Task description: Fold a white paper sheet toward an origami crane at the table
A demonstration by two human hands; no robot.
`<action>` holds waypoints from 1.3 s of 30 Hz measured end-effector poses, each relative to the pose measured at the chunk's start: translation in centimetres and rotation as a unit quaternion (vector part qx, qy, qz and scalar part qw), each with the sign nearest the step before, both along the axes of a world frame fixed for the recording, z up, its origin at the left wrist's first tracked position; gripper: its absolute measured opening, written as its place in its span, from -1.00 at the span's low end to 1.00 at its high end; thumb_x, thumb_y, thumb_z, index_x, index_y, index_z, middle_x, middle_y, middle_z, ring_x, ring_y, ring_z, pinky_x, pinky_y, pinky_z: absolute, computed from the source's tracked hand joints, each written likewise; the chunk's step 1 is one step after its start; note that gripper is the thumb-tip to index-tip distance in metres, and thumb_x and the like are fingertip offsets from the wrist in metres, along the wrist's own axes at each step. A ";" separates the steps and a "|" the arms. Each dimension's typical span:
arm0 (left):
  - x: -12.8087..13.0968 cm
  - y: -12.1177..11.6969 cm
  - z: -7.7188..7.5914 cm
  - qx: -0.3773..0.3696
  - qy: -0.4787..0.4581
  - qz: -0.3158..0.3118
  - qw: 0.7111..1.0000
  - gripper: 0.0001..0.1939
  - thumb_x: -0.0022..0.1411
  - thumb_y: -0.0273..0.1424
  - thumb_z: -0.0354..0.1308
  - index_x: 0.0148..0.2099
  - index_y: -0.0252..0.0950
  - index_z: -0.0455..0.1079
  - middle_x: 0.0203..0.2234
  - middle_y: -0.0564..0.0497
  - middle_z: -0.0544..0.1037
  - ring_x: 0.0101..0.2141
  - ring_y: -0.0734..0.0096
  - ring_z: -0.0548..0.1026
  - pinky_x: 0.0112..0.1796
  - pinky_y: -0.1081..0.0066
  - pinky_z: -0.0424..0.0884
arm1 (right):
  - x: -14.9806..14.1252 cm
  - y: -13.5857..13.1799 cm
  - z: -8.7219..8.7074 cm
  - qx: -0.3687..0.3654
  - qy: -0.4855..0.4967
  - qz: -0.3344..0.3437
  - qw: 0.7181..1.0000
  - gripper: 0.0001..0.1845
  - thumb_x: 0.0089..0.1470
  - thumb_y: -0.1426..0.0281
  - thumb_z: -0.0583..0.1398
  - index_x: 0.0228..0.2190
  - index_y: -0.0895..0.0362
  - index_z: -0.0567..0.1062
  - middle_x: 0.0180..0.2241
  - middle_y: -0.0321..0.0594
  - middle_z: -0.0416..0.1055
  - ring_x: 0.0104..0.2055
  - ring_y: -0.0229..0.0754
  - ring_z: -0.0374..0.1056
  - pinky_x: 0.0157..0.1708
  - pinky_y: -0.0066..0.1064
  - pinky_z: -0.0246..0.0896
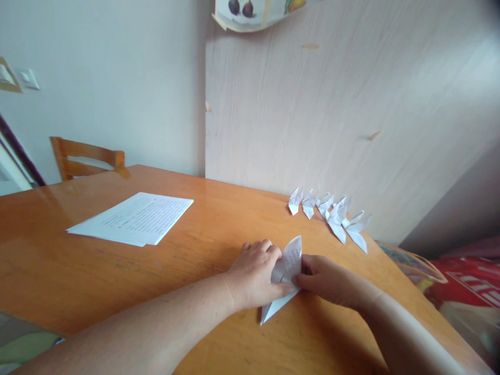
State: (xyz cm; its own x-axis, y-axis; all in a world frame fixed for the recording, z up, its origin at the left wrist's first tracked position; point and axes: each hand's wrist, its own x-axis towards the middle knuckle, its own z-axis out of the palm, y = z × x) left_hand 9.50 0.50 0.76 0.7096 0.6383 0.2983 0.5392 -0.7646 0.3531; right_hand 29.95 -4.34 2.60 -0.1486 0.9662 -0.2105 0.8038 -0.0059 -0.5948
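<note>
A folded sheet of printed white paper (292, 259) stands between my hands near the front of the wooden table, one pointed flap up and another pointing down toward me. My left hand (255, 273) grips it from the left, thumb across its lower part and fingers curled behind. From the right, my right hand (326, 278) pinches its edge between thumb and fingers. The two thumbs nearly meet on the paper. Part of the folds is hidden behind my left hand.
Several folded paper cranes (335, 216) stand in a row at the table's back right. A stack of printed sheets (136, 219) lies on the left of the table (219, 208). A wooden chair (88, 152) is beyond it. Red bags (464, 276) sit past the right edge.
</note>
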 end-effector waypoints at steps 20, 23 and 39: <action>-0.2 -0.1 0.4 0.031 0.041 -0.043 0.998 -0.55 0.11 0.01 0.25 -0.10 -0.21 0.43 -0.17 -0.06 0.42 -0.11 0.13 0.38 -0.13 0.20 0.24 | 2.1 1.5 -1.9 0.081 -0.138 -0.107 0.981 -0.65 0.08 0.09 0.19 -0.49 0.12 0.36 -0.51 -0.27 0.43 -0.48 -0.25 0.24 -0.51 -0.41 -0.07; -0.2 0.1 0.5 0.031 0.048 -0.059 0.997 -0.56 0.13 -0.01 0.24 -0.08 -0.20 0.44 -0.18 -0.05 0.44 -0.12 0.13 0.38 -0.13 0.19 0.23 | 2.1 1.5 -1.7 0.088 -0.139 -0.114 0.980 -0.67 0.08 0.11 0.20 -0.48 0.11 0.36 -0.51 -0.28 0.42 -0.48 -0.25 0.25 -0.51 -0.41 -0.06; -1.4 1.0 1.9 0.038 0.079 -0.118 0.989 -0.70 0.19 -0.10 0.25 -0.07 -0.08 0.48 -0.17 0.02 0.53 -0.05 0.14 0.34 -0.07 0.19 0.14 | 0.6 0.6 0.1 0.181 -0.111 0.046 0.976 -0.77 0.11 0.34 0.23 -0.16 -0.02 0.59 -0.17 -0.23 0.52 -0.10 -0.09 0.34 -0.06 -0.24 0.10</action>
